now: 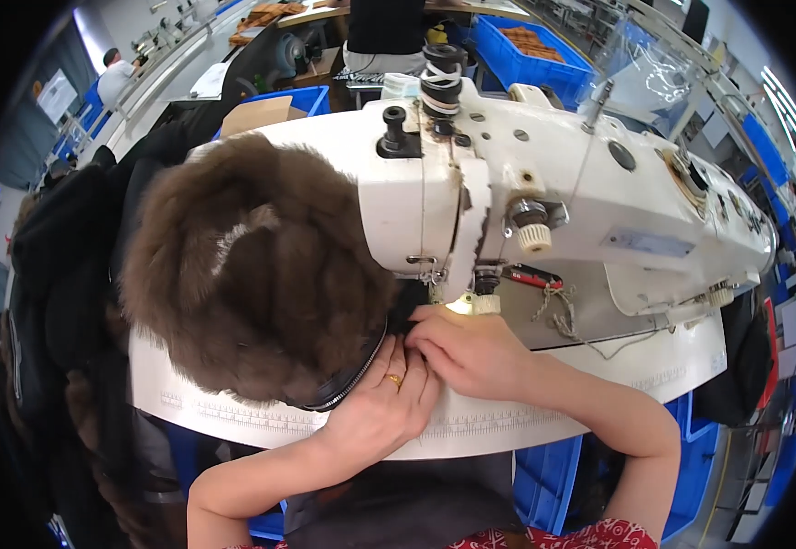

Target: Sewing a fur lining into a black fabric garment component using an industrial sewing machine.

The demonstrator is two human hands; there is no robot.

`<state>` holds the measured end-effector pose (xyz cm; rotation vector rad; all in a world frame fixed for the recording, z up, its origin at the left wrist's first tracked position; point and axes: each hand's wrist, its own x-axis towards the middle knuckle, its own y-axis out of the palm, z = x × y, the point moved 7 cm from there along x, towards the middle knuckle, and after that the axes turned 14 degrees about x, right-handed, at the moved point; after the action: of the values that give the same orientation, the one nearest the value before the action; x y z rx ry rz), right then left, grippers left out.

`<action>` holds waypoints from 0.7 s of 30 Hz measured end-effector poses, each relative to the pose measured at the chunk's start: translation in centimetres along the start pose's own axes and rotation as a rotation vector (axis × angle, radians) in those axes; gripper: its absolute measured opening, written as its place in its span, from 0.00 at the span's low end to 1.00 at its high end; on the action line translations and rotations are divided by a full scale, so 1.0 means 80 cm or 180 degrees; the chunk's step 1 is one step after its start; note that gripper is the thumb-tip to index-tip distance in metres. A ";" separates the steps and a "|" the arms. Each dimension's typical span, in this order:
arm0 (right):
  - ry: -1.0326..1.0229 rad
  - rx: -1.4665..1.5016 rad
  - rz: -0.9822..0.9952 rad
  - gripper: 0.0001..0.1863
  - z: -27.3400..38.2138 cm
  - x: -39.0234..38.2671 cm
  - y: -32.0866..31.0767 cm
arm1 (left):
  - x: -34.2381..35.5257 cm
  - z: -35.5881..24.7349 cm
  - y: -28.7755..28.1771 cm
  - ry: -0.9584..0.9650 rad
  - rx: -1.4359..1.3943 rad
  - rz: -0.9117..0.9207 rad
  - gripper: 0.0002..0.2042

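Note:
A bulky brown fur piece (pixel 261 265) lies on the white sewing table, left of the machine's needle. Along its near right edge runs a metal zipper (pixel 352 377) on black fabric (pixel 404 306), which reaches under the sewing head. My left hand (pixel 384 403), with a ring on one finger, is closed over the fabric beside the zipper. Close to the needle area, my right hand (pixel 471 352) pinches the same black fabric, its fingertips touching the left hand's. The white sewing machine (pixel 544 174) hides part of the fur's right side, and the needle tip is hard to make out.
Red-handled snips (pixel 533 275) and loose thread (pixel 558 311) lie right of the needle. A printed ruler (pixel 270 425) follows the table's near edge. Dark garments (pixel 69 274) hang at the left. Blue bins (pixel 544 480) stand below; another person (pixel 384 37) is across the table.

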<state>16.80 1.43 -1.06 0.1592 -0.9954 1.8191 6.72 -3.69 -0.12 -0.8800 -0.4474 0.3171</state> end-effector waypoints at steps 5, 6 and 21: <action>0.0472 0.0427 0.0779 0.11 -0.026 -0.007 0.014 | -0.013 0.002 0.007 0.0094 0.0060 -0.0178 0.18; 0.0454 0.0437 0.0817 0.11 -0.027 -0.013 0.016 | -0.014 0.004 0.009 0.0054 0.0063 -0.0161 0.18; 0.0450 -0.0989 0.0809 0.22 -0.032 -0.011 0.015 | -0.004 0.004 -0.001 0.0002 0.0121 -0.0217 0.16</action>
<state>17.06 2.37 -3.88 -0.2946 -1.2239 1.8440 6.33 -3.67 0.04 -0.8259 -0.4683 0.2619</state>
